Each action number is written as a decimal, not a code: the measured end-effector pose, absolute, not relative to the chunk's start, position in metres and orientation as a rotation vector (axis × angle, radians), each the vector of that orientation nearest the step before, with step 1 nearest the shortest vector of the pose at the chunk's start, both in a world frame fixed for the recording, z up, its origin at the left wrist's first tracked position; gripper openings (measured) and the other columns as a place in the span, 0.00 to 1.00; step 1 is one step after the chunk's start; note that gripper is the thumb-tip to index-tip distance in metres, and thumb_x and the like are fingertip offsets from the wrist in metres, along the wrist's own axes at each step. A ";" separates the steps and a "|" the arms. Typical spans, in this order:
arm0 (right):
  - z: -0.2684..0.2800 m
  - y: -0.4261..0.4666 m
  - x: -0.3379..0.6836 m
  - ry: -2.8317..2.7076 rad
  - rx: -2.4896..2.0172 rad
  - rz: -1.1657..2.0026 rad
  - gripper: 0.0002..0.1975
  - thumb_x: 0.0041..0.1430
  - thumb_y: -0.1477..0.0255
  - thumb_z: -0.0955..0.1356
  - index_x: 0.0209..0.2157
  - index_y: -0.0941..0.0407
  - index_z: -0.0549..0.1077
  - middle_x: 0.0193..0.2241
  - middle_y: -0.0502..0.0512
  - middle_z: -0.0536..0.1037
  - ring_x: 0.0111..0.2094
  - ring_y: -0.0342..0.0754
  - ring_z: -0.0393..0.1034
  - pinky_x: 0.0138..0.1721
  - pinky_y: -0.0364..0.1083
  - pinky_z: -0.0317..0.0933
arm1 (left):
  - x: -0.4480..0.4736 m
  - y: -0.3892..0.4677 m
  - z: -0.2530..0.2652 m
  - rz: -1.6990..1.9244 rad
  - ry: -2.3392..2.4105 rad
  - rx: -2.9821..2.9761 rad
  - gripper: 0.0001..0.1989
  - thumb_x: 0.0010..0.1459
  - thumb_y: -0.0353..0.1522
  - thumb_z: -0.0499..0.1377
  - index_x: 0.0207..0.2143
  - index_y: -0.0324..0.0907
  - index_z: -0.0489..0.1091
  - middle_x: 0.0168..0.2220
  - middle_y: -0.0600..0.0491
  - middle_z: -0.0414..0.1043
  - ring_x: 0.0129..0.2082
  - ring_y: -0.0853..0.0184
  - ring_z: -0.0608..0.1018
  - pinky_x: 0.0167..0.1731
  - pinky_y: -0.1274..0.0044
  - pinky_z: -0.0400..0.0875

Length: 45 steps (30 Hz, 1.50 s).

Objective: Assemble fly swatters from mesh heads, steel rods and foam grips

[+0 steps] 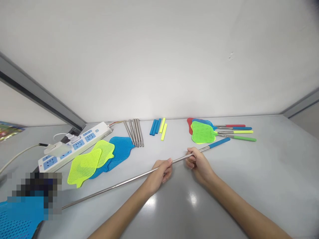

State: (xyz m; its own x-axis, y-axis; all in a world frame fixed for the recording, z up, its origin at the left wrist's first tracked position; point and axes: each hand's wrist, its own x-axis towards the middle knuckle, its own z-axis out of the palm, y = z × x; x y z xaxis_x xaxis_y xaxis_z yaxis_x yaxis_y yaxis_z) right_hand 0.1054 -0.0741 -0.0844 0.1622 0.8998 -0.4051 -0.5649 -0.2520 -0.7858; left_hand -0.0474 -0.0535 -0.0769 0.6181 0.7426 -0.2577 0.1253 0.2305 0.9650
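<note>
A telescopic fly swatter is stretched out long across the table, its thin metal rod (134,178) slanting from lower left to upper right. The blue mesh head (18,222) lies at the lower left edge, partly cut off and blurred out by pixels. A blue grip (219,142) covers the rod's right end. My left hand (161,171) is closed round the middle of the rod. Closer to the blue grip, my right hand (198,161) pinches the rod, fingers curled in.
Assembled fly swatters (203,132) overlap at the back right. Loose yellow swatter heads (86,166) and blue swatter heads (121,151) lie left, beside a power strip (77,146) with plugs. Metal rods (136,132), blue sleeves (155,127) and yellow sleeves (163,132) sit near the wall.
</note>
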 end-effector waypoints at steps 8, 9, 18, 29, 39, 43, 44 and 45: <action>-0.081 -0.071 0.113 -0.334 -1.101 1.417 0.15 0.46 0.71 0.62 0.13 0.56 0.50 0.11 0.41 0.42 0.12 0.36 0.40 0.15 0.41 0.38 | -0.051 -0.053 -0.072 0.497 0.823 1.242 0.22 0.56 0.40 0.43 0.12 0.42 0.45 0.09 0.60 0.45 0.12 0.75 0.51 0.16 0.78 0.44; -0.081 -0.070 0.114 -0.330 -1.094 1.410 0.15 0.46 0.71 0.62 0.13 0.56 0.50 0.11 0.41 0.42 0.12 0.36 0.40 0.15 0.41 0.38 | -0.052 -0.053 -0.072 0.499 0.823 1.234 0.22 0.57 0.39 0.43 0.12 0.42 0.45 0.09 0.60 0.44 0.12 0.75 0.51 0.16 0.78 0.44; -0.079 -0.064 0.128 -0.353 -1.088 1.358 0.16 0.47 0.72 0.62 0.13 0.56 0.49 0.11 0.42 0.43 0.11 0.36 0.41 0.14 0.41 0.38 | -0.055 -0.052 -0.071 0.533 0.814 1.244 0.22 0.58 0.38 0.42 0.12 0.42 0.43 0.09 0.60 0.44 0.13 0.76 0.51 0.17 0.78 0.45; -0.075 -0.067 0.127 -0.427 -1.123 1.325 0.17 0.49 0.71 0.61 0.13 0.56 0.49 0.11 0.43 0.44 0.13 0.37 0.42 0.16 0.41 0.40 | -0.057 -0.054 -0.075 0.521 0.777 1.137 0.21 0.57 0.38 0.43 0.13 0.42 0.45 0.10 0.61 0.43 0.13 0.76 0.50 0.15 0.78 0.44; -0.075 -0.069 0.124 -0.492 -1.164 1.235 0.19 0.49 0.69 0.62 0.12 0.56 0.47 0.12 0.43 0.43 0.14 0.38 0.41 0.17 0.42 0.40 | -0.058 -0.054 -0.077 0.522 0.798 1.071 0.21 0.56 0.39 0.45 0.13 0.42 0.46 0.10 0.61 0.43 0.12 0.76 0.51 0.14 0.80 0.45; -0.077 -0.068 0.124 -0.482 -1.182 1.198 0.20 0.48 0.69 0.63 0.12 0.55 0.46 0.12 0.43 0.43 0.14 0.38 0.41 0.17 0.42 0.40 | -0.058 -0.055 -0.079 0.520 0.792 1.049 0.21 0.56 0.39 0.45 0.13 0.42 0.46 0.10 0.62 0.43 0.12 0.77 0.51 0.14 0.80 0.45; -0.078 -0.068 0.124 -0.480 -1.184 1.198 0.20 0.48 0.69 0.63 0.12 0.55 0.46 0.12 0.43 0.43 0.14 0.38 0.41 0.17 0.42 0.40 | -0.058 -0.055 -0.079 0.518 0.791 1.047 0.21 0.55 0.39 0.46 0.13 0.42 0.46 0.10 0.62 0.43 0.12 0.76 0.52 0.14 0.80 0.45; -0.078 -0.068 0.124 -0.478 -1.184 1.200 0.21 0.48 0.69 0.63 0.12 0.55 0.46 0.12 0.43 0.43 0.14 0.38 0.40 0.17 0.42 0.40 | -0.058 -0.055 -0.079 0.516 0.789 1.049 0.21 0.55 0.40 0.46 0.13 0.42 0.46 0.10 0.62 0.43 0.12 0.76 0.52 0.15 0.80 0.45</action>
